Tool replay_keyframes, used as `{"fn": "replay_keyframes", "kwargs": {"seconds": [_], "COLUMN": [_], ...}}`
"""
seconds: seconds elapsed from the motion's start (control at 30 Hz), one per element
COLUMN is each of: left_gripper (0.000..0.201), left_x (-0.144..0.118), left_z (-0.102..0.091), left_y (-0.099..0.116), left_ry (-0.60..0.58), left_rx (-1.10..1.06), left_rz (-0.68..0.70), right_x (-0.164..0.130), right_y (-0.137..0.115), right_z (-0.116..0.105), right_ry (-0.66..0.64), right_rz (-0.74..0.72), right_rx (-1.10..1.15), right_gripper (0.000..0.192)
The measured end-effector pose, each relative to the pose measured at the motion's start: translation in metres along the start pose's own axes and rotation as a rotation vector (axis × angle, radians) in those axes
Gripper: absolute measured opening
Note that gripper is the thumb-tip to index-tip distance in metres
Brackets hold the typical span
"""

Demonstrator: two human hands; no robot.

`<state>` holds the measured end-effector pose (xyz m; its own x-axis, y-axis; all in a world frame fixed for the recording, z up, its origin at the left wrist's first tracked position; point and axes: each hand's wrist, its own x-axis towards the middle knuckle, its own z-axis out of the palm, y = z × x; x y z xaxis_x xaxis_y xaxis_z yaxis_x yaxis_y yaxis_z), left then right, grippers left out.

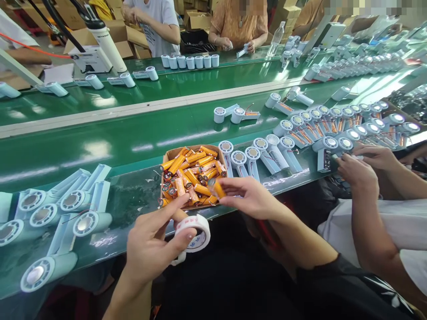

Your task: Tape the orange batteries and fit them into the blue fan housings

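My left hand grips a roll of white tape, with the thumb and fingers around its ring. The index finger stretches toward a cardboard box heaped with orange cylindrical batteries. Over the box's right front corner, my right hand pinches one orange battery between thumb and fingers. Thin wires and dark ends show on several batteries in the heap. Light-blue fan housings with round grilles stand just right of the box.
More light-blue housings lie at the left. Green conveyor belts run beyond the bench. A co-worker's hands handle a housing on the right. Other people work across the line, near a clear bottle.
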<state>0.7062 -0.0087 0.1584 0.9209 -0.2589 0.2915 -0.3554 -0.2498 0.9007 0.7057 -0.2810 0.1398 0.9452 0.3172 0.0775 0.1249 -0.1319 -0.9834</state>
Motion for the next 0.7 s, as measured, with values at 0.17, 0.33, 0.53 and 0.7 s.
{"fn": "replay_keyframes", "kwargs": {"seconds": [0.17,0.33,0.53,0.7], "left_gripper": [0.018,0.015,0.019,0.033], "left_x": [0.005,0.02,0.024,0.014], "left_z": [-0.002,-0.001,0.011,0.037], "left_y": [-0.004,-0.002,-0.007,-0.018], "left_ry": [-0.047,-0.112,-0.035,0.137], "left_rx": [0.193,0.209,0.266,0.328], "left_rz": [0.078,0.115,0.12,0.054], "right_x": [-0.009,-0.004,0.013,0.026], "right_y": [-0.004,-0.013,0.002,0.007], "right_z": [0.002,0.011,0.017,0.034], "right_ry": [-0.042,-0.183,-0.056,0.393], "right_rz": [0.066,0.108,0.213,0.106], "right_rx": [0.191,0.016,0.476,0.709], "right_gripper": [0.045,0.03,0.043,0.049]}}
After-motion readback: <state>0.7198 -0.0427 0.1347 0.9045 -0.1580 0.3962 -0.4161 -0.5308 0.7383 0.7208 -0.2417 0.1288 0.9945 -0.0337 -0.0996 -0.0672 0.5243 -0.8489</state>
